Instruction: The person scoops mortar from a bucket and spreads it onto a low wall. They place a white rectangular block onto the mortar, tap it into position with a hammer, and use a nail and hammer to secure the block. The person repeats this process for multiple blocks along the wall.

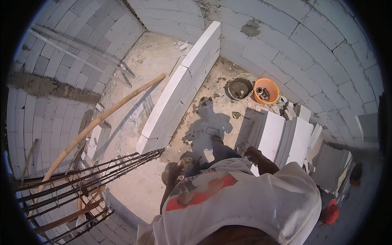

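My left hand [175,168] hangs low in front of me, beside a tan, rough-looking thing [186,162] by my leg. I cannot tell whether the two touch, and the hand's fingers are lost in shade. My right hand [253,152] is lowered by the near end of a white building block [271,130] in a stack on the right. Its fingers look bent, but whether they grip or touch the block is unclear. Ahead and to the left stands a low wall of white blocks [179,81].
A black bucket [240,88] and an orange bucket [258,99] with tools stand by the far wall. A steel rebar cage [81,179] and long wooden pole [102,116] lie left. More blocks [300,134] and rubble are at right. A red cap-like thing [331,211] shows lower right.
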`<state>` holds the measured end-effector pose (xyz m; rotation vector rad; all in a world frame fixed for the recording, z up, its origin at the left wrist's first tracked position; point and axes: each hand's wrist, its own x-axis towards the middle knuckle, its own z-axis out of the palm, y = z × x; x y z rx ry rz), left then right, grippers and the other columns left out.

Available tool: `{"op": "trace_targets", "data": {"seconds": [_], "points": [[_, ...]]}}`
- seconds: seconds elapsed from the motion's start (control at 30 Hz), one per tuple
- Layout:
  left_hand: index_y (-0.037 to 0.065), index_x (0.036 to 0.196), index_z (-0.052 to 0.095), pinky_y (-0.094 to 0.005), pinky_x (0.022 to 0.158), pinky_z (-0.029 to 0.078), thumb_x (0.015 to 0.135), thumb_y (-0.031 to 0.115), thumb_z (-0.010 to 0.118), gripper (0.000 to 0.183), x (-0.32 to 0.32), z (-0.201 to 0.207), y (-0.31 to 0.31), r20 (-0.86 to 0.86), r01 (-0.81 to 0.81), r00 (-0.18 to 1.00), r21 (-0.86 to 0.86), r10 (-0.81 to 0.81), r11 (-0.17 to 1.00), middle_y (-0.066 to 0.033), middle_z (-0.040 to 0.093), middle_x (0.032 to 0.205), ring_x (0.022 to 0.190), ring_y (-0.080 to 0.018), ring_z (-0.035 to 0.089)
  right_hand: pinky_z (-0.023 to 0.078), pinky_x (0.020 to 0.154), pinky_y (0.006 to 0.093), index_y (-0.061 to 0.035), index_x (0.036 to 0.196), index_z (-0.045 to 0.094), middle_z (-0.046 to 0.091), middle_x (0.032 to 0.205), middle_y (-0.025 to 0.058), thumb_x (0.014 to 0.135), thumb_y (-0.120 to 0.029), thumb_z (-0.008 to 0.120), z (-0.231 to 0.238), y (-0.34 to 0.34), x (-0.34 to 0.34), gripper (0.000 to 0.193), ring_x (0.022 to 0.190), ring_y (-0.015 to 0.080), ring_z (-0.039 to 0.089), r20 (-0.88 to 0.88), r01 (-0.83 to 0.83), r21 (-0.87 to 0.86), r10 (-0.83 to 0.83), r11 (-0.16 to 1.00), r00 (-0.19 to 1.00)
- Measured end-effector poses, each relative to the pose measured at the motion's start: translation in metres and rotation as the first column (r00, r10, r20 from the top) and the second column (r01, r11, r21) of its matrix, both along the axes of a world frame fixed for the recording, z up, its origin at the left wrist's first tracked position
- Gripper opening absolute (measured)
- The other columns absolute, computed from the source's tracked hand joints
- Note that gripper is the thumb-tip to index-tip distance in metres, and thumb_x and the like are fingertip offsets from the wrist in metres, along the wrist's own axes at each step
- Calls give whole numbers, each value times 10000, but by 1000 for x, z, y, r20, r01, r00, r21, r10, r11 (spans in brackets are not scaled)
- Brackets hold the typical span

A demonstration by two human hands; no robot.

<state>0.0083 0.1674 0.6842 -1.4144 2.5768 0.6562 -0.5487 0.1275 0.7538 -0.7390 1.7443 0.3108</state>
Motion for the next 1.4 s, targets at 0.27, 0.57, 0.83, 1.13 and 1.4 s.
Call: {"op": "trace_targets", "data": {"seconds": [0.27, 0.57, 0.83, 1.13, 1.4], "points": [[76, 807, 758, -397, 758, 543, 924, 366, 696, 318, -125, 110, -175, -197, -678, 514, 503, 835, 536, -160, 766, 846, 784, -258, 734, 530, 526, 380, 49, 941, 734, 711, 772, 144, 831, -128, 797, -9, -36, -29, 217, 616, 216, 687, 3, 264, -128, -266, 956, 964], [73, 692, 695, -432, 669, 545, 752, 185, 733, 132, 4, -32, -142, -27, -94, 995, 115, 97, 989, -151, 675, 702, 727, -300, 704, 535, 548, 389, 12, 855, 719, 690, 712, 101, 889, -125, 688, -37, -116, 8, 144, 604, 216, 666, 24, 171, -12, -171, 985, 985], [73, 666, 654, -482, 667, 548, 712, 180, 722, 135, 15, -52, -231, -55, -47, 997, 45, 50, 998, -168, 666, 734, 773, -337, 708, 507, 498, 377, -18, 899, 709, 651, 674, 73, 895, -247, 716, -38, -186, 11, 229, 551, 191, 631, 128, 459, -254, -441, 851, 888], [-67, 1265, 629, -495, 927, 524, 855, 182, 761, 498, -73, 16, -419, -107, -738, 619, 261, 778, 623, -269, 679, 1063, 1005, -439, 653, 419, 433, 317, -38, 887, 618, 565, 617, 25, 950, -199, 675, 47, -474, 8, 182, 461, 128, 526, 376, 671, -597, -585, 439, 718], [-10, 1210, 633, -515, 969, 482, 781, 96, 844, 490, -135, 42, -483, -50, -675, 732, 85, 680, 733, -215, 618, 1132, 1123, -436, 577, 396, 400, 294, -50, 913, 561, 495, 601, -19, 1002, -148, 619, -40, -750, -47, 145, 443, 98, 470, 577, 711, -701, -539, 58, 614]]}}
